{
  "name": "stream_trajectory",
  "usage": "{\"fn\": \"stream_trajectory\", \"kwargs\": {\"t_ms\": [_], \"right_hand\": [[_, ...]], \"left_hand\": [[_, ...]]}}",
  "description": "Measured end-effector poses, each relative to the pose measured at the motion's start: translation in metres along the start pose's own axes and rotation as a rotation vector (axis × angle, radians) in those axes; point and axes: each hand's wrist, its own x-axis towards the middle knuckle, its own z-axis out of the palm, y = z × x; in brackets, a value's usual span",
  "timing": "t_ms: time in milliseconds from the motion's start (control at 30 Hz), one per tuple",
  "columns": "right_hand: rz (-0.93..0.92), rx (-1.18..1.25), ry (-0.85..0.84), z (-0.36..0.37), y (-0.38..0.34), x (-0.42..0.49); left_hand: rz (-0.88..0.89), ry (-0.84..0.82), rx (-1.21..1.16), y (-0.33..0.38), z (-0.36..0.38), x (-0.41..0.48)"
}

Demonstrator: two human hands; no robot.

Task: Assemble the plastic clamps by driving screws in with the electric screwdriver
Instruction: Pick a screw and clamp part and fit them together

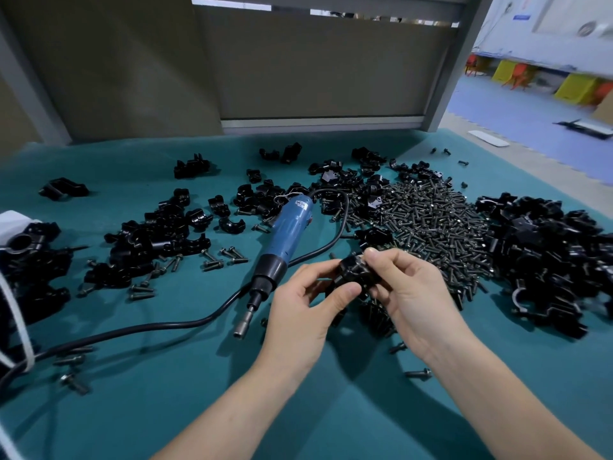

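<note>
Both of my hands hold one black plastic clamp (355,270) just above the teal table. My left hand (303,313) grips its lower left side with thumb and fingers. My right hand (406,293) pinches its top right edge. A short screw tip sticks out of the clamp's upper left. The blue electric screwdriver (282,240) lies on the table to the left of my hands, bit end (242,328) pointing toward me, untouched. A big heap of dark screws (428,224) lies behind my right hand.
Loose black clamp halves (156,240) are scattered at left and centre, and a dense pile of clamp parts (557,260) sits at right. The screwdriver's black cable (132,333) runs leftward across the table. Stray screws (229,257) dot the cloth. A grey partition (318,68) stands behind.
</note>
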Motion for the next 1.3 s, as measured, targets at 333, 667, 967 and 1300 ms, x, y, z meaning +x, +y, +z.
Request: {"fn": "stream_trajectory", "kwargs": {"t_ms": [333, 667, 967, 1300], "right_hand": [[0.06, 0.015, -0.01, 0.002, 0.006, -0.003], [0.528, 0.169, -0.217, -0.009, -0.009, 0.001], [0.559, 0.286, -0.274, -0.014, -0.014, 0.001], [0.379, 0.29, -0.379, 0.012, -0.03, -0.025]], "left_hand": [[0.012, -0.027, -0.078, 0.001, 0.001, 0.0], [0.091, -0.026, 0.011, 0.001, 0.002, -0.002], [0.18, -0.07, 0.199, 0.002, -0.003, -0.002], [0.117, -0.116, 0.126, 0.028, -0.008, -0.018]]}}
